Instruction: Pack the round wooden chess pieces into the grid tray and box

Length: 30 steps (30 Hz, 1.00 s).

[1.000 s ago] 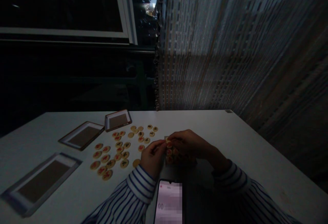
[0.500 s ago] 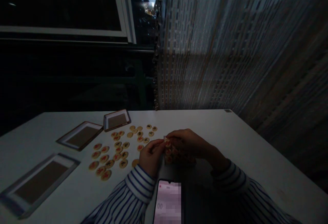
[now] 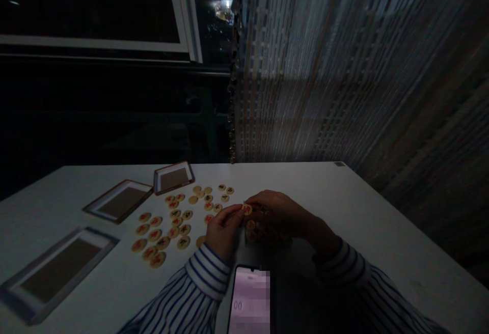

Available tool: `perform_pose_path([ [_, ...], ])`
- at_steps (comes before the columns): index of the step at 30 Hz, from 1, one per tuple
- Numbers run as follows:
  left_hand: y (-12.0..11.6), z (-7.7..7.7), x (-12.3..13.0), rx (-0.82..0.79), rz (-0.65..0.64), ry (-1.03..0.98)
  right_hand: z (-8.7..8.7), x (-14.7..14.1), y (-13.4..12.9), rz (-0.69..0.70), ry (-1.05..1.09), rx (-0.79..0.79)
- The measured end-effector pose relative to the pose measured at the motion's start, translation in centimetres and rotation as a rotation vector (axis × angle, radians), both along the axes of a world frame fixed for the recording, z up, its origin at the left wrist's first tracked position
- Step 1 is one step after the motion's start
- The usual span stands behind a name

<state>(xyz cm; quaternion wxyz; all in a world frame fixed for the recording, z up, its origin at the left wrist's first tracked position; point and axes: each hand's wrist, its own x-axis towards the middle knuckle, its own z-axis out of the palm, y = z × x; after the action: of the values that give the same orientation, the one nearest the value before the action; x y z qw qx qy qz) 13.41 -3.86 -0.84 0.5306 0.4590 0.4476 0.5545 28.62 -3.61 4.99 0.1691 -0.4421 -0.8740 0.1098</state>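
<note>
A round Chinese chess piece (image 3: pixel 247 209) with a red character is held up at the left end of a small box (image 3: pixel 246 238). My left hand (image 3: pixel 224 226) pinches it at its left edge with thumb and fingertips. From the right, my right hand (image 3: pixel 280 211) arches over the box, its fingertips closed against the same piece; part of these fingers is lost in shadow. More red-marked pieces (image 3: pixel 251 235) lie in the box under my right hand. Left of my hands, several loose pieces (image 3: pixel 175 222) are spread on the white table (image 3: pixel 324 191), some red, some black, some blank side up.
Three shallow rectangular trays or lids stand on the left: a near one (image 3: pixel 61 268), a middle one (image 3: pixel 118 201) and a far one (image 3: pixel 173 177). A lit phone (image 3: pixel 250 298) lies between my forearms. Behind the table hang a string curtain (image 3: pixel 305 69) and a window frame (image 3: pixel 187 13).
The red-marked piece has come up out of the box's left end and now sits between my fingertips, tilted toward me. My hands have shifted only slightly.
</note>
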Motion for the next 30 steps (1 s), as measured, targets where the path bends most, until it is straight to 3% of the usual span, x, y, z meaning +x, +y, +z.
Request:
perform_pose_path([
  [10, 0.0, 0.0, 0.0, 0.053, -0.025, 0.071, -0.3, 0.4, 0.0, 0.012, -0.054, 0.049],
  [18, -0.4, 0.9, 0.1, 0.029, -0.005, 0.102, -0.4, 0.4, 0.0, 0.037, -0.088, 0.084],
  [25, -0.1, 0.0, 0.1, 0.047, -0.020, 0.079, 0.4, 0.1, -0.3, 0.017, -0.133, 0.057],
  [30, 0.0, -0.1, 0.1, 0.054, -0.028, 0.108, 0.0, 0.4, 0.0, 0.011, -0.144, 0.072],
])
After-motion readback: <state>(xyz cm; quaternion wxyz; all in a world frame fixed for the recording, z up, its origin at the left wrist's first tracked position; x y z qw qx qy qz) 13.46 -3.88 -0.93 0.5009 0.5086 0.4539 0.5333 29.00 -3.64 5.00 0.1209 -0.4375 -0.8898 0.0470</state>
